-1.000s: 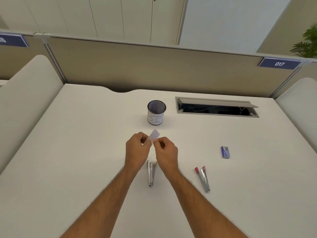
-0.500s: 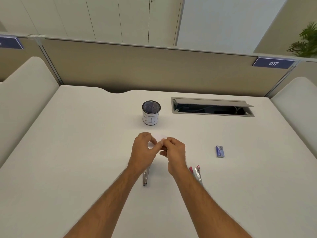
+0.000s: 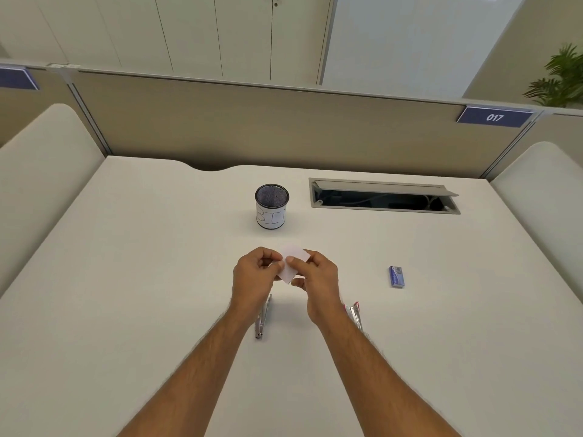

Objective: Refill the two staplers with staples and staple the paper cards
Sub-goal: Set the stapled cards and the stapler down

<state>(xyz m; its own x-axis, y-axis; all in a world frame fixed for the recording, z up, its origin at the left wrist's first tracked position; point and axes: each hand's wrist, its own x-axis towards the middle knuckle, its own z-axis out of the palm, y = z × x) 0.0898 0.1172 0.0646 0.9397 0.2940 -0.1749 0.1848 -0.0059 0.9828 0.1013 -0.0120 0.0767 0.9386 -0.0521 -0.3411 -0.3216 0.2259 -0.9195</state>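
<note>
I see both forearms stretched forward over the white desk (image 3: 126,279), my left hand (image 3: 255,275) and right hand (image 3: 318,279) curled together, each pinching the small white paper card (image 3: 295,263) above the desktop. A slim silver metal stapler (image 3: 262,320) lies beneath the left wrist.

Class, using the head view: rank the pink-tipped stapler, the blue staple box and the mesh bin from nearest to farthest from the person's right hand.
From the right hand:
1. Pink-tipped stapler, on the desk just right of the wrist.
2. Blue staple box, further out to the right.
3. Mesh bin, beyond the hands toward the partition; close to the box in distance, so the last two are nearly tied.
</note>
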